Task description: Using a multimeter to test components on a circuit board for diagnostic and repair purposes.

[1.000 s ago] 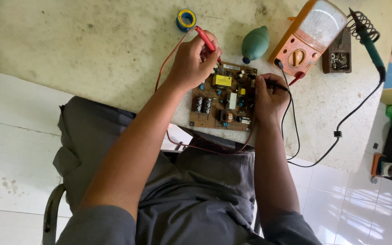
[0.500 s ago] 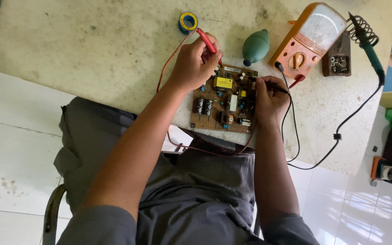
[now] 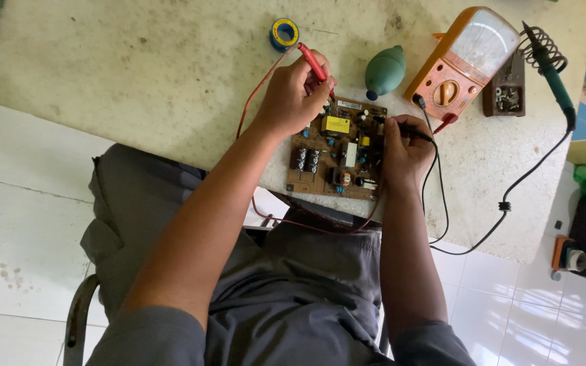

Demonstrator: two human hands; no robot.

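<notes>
A brown circuit board (image 3: pixel 337 157) lies flat on the pale stone table (image 3: pixel 137 81), a little right of the frame's centre, close to the table's near edge. It carries a yellow block, dark cylinders and other small parts.

The left hand (image 3: pixel 294 95) sits at the board's upper left corner, its fingers curled and pressed together around a red probe (image 3: pixel 313 62). The probe's handle sticks out above the knuckles toward the upper part of the frame; its tip is hidden behind the fingers, so whether it touches the board cannot be told. A red lead (image 3: pixel 256 91) runs from it down past the wrist.

The right hand (image 3: pixel 405 154) rests along the board's right edge, fingers bent and pinching a black probe (image 3: pixel 405 127), which lies nearly level with its tip pointing left over the board's upper right part. A black lead (image 3: pixel 435 196) loops off below the hand.

Just above the board lies a green rubber blower bulb (image 3: pixel 384 70). To its right stands an orange meter (image 3: pixel 466 59) with a pale dial face, tilted. Further right are a small dark tray of screws (image 3: pixel 506 91) and a green-handled soldering iron (image 3: pixel 551 64) in a coil stand. At the top, left of the red probe, is a blue and yellow tape roll (image 3: pixel 284 32).
</notes>
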